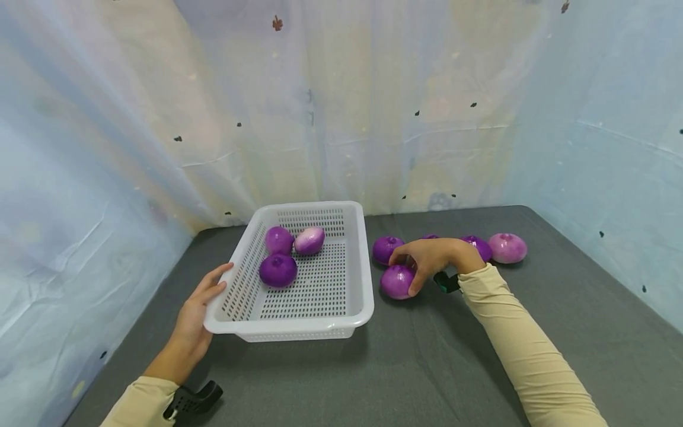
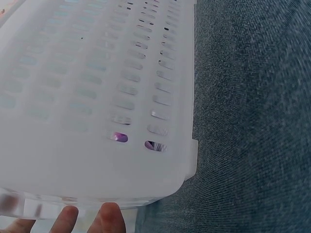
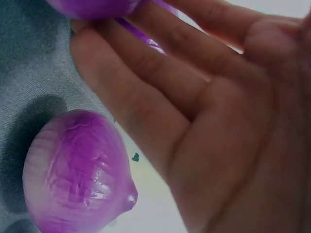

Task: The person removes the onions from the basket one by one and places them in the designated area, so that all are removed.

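Note:
A white plastic basket (image 1: 320,326) with slotted walls stands on the grey cloth, holding two purple onions (image 1: 278,271) and a paler pink one (image 1: 309,241). My left hand (image 1: 193,320) grips its left rim, and in the left wrist view the fingertips (image 2: 109,216) come up at the rim's edge. To the right of the basket, my right hand (image 1: 434,258) holds a shiny purple onion (image 1: 396,282) between thumb and fingers, low over the cloth. The right wrist view shows this onion (image 3: 95,6) only in part, at the top.
Behind the right hand, more onions lie on the cloth: a dark purple onion (image 1: 386,249), others partly hidden by the hand and wrist, and a pinkish onion (image 1: 508,248) at the far right. A pale patterned curtain (image 1: 341,107) encloses the back and sides.

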Demonstrator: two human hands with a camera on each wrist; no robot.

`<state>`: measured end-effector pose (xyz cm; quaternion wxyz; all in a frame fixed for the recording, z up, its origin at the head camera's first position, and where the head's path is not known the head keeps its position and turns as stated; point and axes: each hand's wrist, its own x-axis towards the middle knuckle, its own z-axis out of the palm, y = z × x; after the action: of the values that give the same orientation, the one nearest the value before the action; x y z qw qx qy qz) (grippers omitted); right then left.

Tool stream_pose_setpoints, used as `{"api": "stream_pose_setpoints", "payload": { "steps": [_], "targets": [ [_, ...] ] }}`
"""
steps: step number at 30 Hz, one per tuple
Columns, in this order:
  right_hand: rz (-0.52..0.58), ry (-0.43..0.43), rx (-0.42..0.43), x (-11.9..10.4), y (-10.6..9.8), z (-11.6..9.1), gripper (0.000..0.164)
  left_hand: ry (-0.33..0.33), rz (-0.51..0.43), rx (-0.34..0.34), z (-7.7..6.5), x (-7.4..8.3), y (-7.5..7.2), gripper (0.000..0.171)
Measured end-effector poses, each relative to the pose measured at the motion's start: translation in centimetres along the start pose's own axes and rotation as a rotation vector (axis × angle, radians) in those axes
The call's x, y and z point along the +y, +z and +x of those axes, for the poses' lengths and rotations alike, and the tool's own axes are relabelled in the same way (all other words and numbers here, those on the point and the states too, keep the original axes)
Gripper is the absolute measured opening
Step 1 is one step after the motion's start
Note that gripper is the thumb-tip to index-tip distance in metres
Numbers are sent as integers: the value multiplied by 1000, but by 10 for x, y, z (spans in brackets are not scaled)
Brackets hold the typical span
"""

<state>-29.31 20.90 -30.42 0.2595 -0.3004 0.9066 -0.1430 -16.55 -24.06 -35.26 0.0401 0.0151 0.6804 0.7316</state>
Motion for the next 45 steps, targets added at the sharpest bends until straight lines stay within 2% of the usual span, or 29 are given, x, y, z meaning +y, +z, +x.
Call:
{"api": "stream_pose_setpoints", "payload": {
  "steps": [9, 28, 32, 38, 45],
  "targets": [
    [-2, 30, 13, -2, 0, -2, 77, -3, 5, 3, -1, -1, 1, 50],
    [3, -29, 43, -4, -7, -12, 71, 0, 8, 4, 0, -3, 0, 49],
    [-10, -39, 82, -15, -14, -18, 70, 4, 5, 1, 0, -2, 1, 49],
    [-51, -156, 184, -42, -23, -23, 60, 22, -8, -5, 2, -2, 0, 47],
    [-49, -242, 219, -68, -25, -15, 59, 48, -48, -26, 1, -5, -3, 44]
  ]
}}
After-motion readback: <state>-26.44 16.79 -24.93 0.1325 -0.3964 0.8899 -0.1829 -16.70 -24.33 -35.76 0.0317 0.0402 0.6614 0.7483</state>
